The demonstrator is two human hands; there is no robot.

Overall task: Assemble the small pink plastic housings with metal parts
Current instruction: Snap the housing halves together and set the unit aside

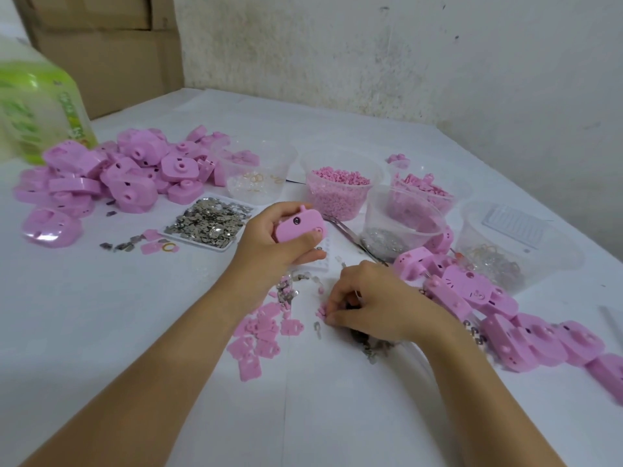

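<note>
While my left hand [273,244] grips one smooth, rounded pink housing [298,225], lifted just above the white table [135,332], my right hand [374,305] sits lower and nearer me, fingertips pinching a tiny pink piece [322,311]. Flat pink plates [259,335], about a dozen, lie between my forearms. One shallow tray [209,224] of shiny metal tabs sits just left of the held housing. Five clear tubs [401,224] stand beyond it, two of them holding pink bits. A heap of housings [128,176], too many to count, lies far left, and a row of housings [505,315] runs along the right.
</note>
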